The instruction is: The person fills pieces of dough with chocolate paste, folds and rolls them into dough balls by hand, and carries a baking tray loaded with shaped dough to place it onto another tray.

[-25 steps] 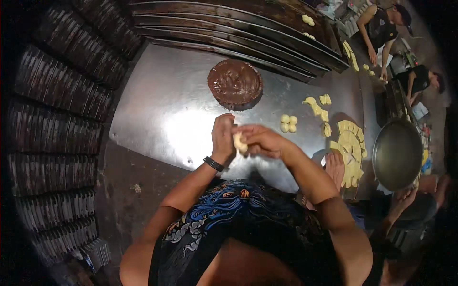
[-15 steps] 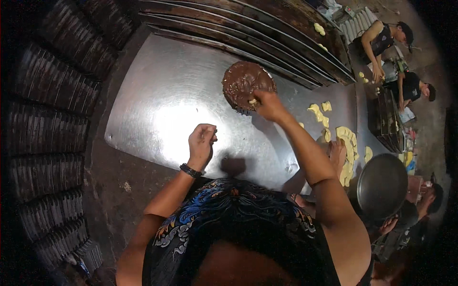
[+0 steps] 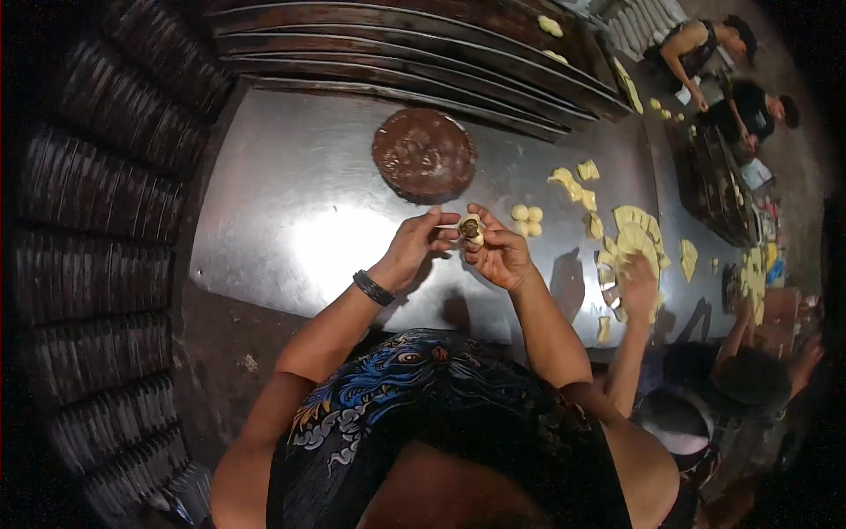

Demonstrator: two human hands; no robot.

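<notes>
A small piece of pale dough with brown filling (image 3: 472,231) is in front of me, above the metal table. My right hand (image 3: 502,257) cups it from the right, thumb and fingers curled around it. My left hand (image 3: 416,245) meets its left side with bent fingers, pinching at the edge; a thin whitish bit shows between its fingertips, too small to tell. Beyond my hands stands a round bowl of brown paste (image 3: 423,157). Several smooth dough balls (image 3: 527,220) sit in a cluster to the right of my right hand.
Dark trays (image 3: 397,66) are stacked along the table's far edge. On the right, a co-worker's hand (image 3: 639,286) works over cut dough pieces (image 3: 636,231). Loose dough strips (image 3: 571,187) lie nearer the middle. Tray racks (image 3: 97,282) line the left side. Other people work at the far right.
My right hand has drawn back from the bowl toward me, bringing the dough piece. My left hand has moved right and up to meet it. The dough balls are now visible.
</notes>
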